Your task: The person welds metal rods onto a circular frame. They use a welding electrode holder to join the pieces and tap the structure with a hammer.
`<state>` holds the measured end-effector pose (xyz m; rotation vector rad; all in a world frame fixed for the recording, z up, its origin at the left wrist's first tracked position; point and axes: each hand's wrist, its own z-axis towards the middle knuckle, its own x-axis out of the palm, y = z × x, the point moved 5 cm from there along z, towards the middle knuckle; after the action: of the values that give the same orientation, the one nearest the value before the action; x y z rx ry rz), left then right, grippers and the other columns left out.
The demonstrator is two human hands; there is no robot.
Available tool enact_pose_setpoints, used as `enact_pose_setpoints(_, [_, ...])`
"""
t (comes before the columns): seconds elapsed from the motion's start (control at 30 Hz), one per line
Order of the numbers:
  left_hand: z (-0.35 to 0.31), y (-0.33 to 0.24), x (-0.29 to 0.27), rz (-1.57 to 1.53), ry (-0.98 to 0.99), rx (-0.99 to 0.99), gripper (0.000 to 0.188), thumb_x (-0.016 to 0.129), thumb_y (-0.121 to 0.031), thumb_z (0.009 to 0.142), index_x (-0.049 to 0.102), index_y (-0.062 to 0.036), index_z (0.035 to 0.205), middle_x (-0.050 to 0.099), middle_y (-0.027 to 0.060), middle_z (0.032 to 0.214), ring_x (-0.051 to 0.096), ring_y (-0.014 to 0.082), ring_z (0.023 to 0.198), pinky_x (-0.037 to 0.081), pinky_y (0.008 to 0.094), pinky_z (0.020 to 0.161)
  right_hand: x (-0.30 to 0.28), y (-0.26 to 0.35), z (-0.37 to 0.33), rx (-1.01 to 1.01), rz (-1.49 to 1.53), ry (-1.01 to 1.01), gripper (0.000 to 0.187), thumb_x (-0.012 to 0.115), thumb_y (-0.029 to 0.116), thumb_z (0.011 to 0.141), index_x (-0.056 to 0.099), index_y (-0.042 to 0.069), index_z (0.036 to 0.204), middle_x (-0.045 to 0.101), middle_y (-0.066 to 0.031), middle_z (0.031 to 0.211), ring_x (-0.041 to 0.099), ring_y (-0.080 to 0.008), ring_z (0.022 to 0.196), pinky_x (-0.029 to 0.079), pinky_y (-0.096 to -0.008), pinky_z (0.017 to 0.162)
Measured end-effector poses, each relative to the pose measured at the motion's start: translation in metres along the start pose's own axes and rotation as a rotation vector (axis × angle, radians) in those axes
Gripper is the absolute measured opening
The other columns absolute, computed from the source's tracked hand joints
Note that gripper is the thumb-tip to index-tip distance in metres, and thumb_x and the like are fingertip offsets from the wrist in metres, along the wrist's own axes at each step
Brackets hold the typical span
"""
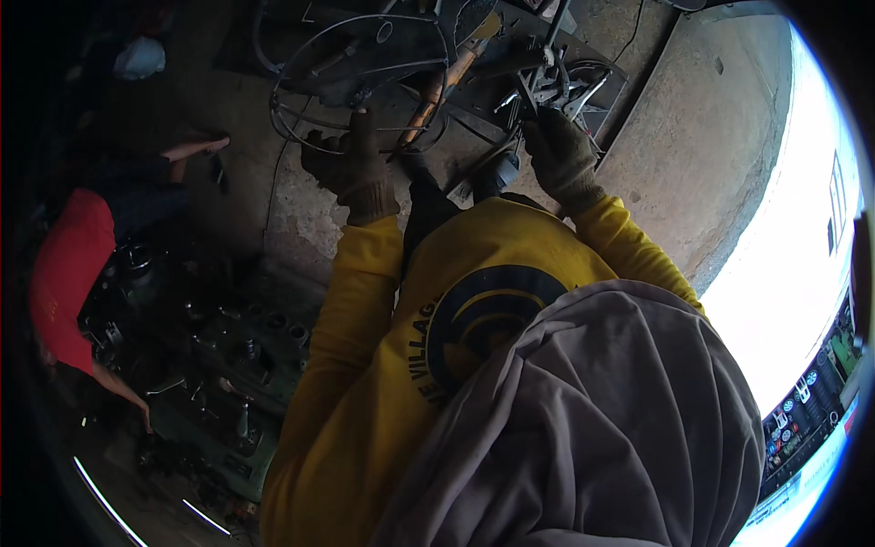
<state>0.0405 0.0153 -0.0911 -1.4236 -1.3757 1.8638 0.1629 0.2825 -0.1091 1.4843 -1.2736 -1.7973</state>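
Note:
My left hand (357,171), in a dark work glove, is closed at the near edge of a round frame of bent metal rod (365,70). The frame spreads out above a dark worktop. My right hand (562,157), gloved too, is closed around a narrow flat grey metal piece (526,94) that sticks out past the fingers; its kind does not show. Between my hands, a worn orange bar (439,91) lies slantwise under the rod frame. Just beyond my right hand are silver locking pliers (585,96) and a tangle of metal parts.
A person in a red shirt (71,273) bends over a green machine with levers (241,365) at the left. My foot (507,168) is beneath the worktop's near edge. Stained concrete floor (679,137) stretches right toward a bright opening. A white bundle (140,58) lies far left.

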Motion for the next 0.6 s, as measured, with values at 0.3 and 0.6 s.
enact_pose_setpoints(0.3, [0.006,0.0,0.002,-0.215,-0.027,0.188,0.082,0.092,-0.029,0.062,0.041,0.0061,0.116,0.05,0.0089,0.096,0.053,0.0158,0.083,0.052,0.0304,0.072,-0.008,0.047,0.033,-0.205,-0.136,-0.076,0.022,0.056,0.021,0.092,0.061,0.007,0.108,0.064,-0.0153,0.1,0.067,-0.0357,0.087,0.054,-0.0435,0.071])
enact_pose_setpoints(0.6, [0.01,-0.001,0.0,-0.173,0.079,0.29,0.098,0.09,-0.038,0.062,0.035,0.0072,0.13,0.042,0.0181,0.119,0.057,0.0266,0.104,0.056,0.0365,0.085,-0.019,0.054,0.046,-0.372,-0.336,-0.022,0.021,0.055,0.021,0.096,0.062,0.006,0.108,0.067,-0.0136,0.095,0.066,-0.0351,0.088,0.055,-0.0415,0.074])
